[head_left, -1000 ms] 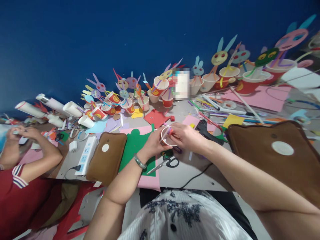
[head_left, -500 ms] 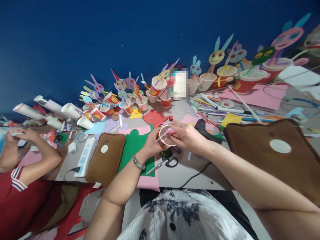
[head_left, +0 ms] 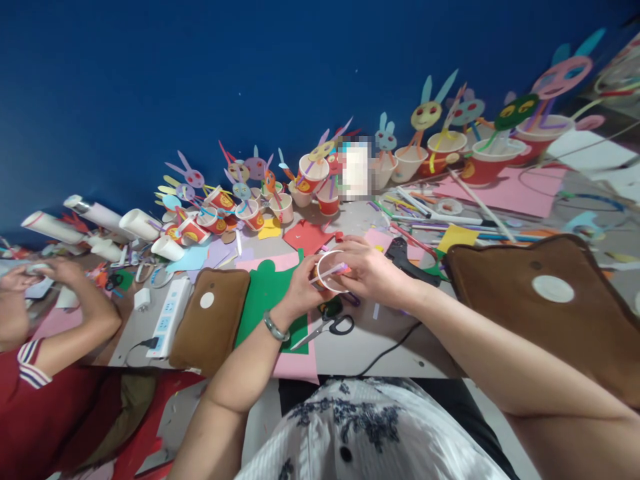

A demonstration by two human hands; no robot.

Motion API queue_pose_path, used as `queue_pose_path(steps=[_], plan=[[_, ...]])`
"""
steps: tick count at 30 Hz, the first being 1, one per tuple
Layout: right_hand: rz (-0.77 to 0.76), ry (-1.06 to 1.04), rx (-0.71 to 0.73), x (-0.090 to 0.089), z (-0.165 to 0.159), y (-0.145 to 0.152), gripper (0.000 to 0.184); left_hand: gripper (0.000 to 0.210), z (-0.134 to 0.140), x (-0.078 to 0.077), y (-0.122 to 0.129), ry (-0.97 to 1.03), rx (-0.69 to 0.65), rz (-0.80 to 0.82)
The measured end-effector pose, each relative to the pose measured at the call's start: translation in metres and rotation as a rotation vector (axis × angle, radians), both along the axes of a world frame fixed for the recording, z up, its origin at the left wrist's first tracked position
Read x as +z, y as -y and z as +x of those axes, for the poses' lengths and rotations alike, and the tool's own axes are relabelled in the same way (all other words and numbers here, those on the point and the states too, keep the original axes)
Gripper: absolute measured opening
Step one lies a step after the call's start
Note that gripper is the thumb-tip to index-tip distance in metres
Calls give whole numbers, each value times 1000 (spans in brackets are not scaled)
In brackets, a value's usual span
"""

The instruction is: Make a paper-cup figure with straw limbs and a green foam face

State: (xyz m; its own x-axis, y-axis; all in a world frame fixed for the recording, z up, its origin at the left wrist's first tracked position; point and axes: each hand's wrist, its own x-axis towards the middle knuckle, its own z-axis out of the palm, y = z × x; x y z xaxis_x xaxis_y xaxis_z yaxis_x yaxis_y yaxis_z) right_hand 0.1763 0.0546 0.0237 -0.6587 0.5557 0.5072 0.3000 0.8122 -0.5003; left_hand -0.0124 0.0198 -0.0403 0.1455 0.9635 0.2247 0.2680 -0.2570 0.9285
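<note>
A paper cup [head_left: 327, 288] with a white rim is tilted so that its mouth faces me. My left hand [head_left: 301, 287] wraps round its left side. My right hand [head_left: 373, 270] is closed at the right side of the rim, its fingertips reaching over the edge. A pale purple strip [head_left: 331, 272] crosses the cup's mouth, its brighter end at my right fingertips; whether they pinch it is hard to see. Below the cup lie black-handled scissors [head_left: 327, 328], partly on green paper [head_left: 260, 303]. A black glue gun [head_left: 407, 262] rests right of my right hand.
Paper cups with rabbit figures [head_left: 250, 215] line the blue wall. Brown cushion-like pads [head_left: 213, 317] lie either side of me. A power strip [head_left: 170, 317] and a co-worker's arm [head_left: 85, 307] are to the left. Coloured straws [head_left: 425, 220] and a cord [head_left: 395, 350] lie on the table.
The purple strip in the cup has shifted and now lies further across the mouth towards the left. Both hands stay at the cup. The view has turned slightly.
</note>
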Motion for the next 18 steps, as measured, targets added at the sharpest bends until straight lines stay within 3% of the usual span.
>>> queue_pose_path(steps=[18], plan=[[-15,18,-26,-2,0,-2,17,56,2,-5,0,-72,8,163]])
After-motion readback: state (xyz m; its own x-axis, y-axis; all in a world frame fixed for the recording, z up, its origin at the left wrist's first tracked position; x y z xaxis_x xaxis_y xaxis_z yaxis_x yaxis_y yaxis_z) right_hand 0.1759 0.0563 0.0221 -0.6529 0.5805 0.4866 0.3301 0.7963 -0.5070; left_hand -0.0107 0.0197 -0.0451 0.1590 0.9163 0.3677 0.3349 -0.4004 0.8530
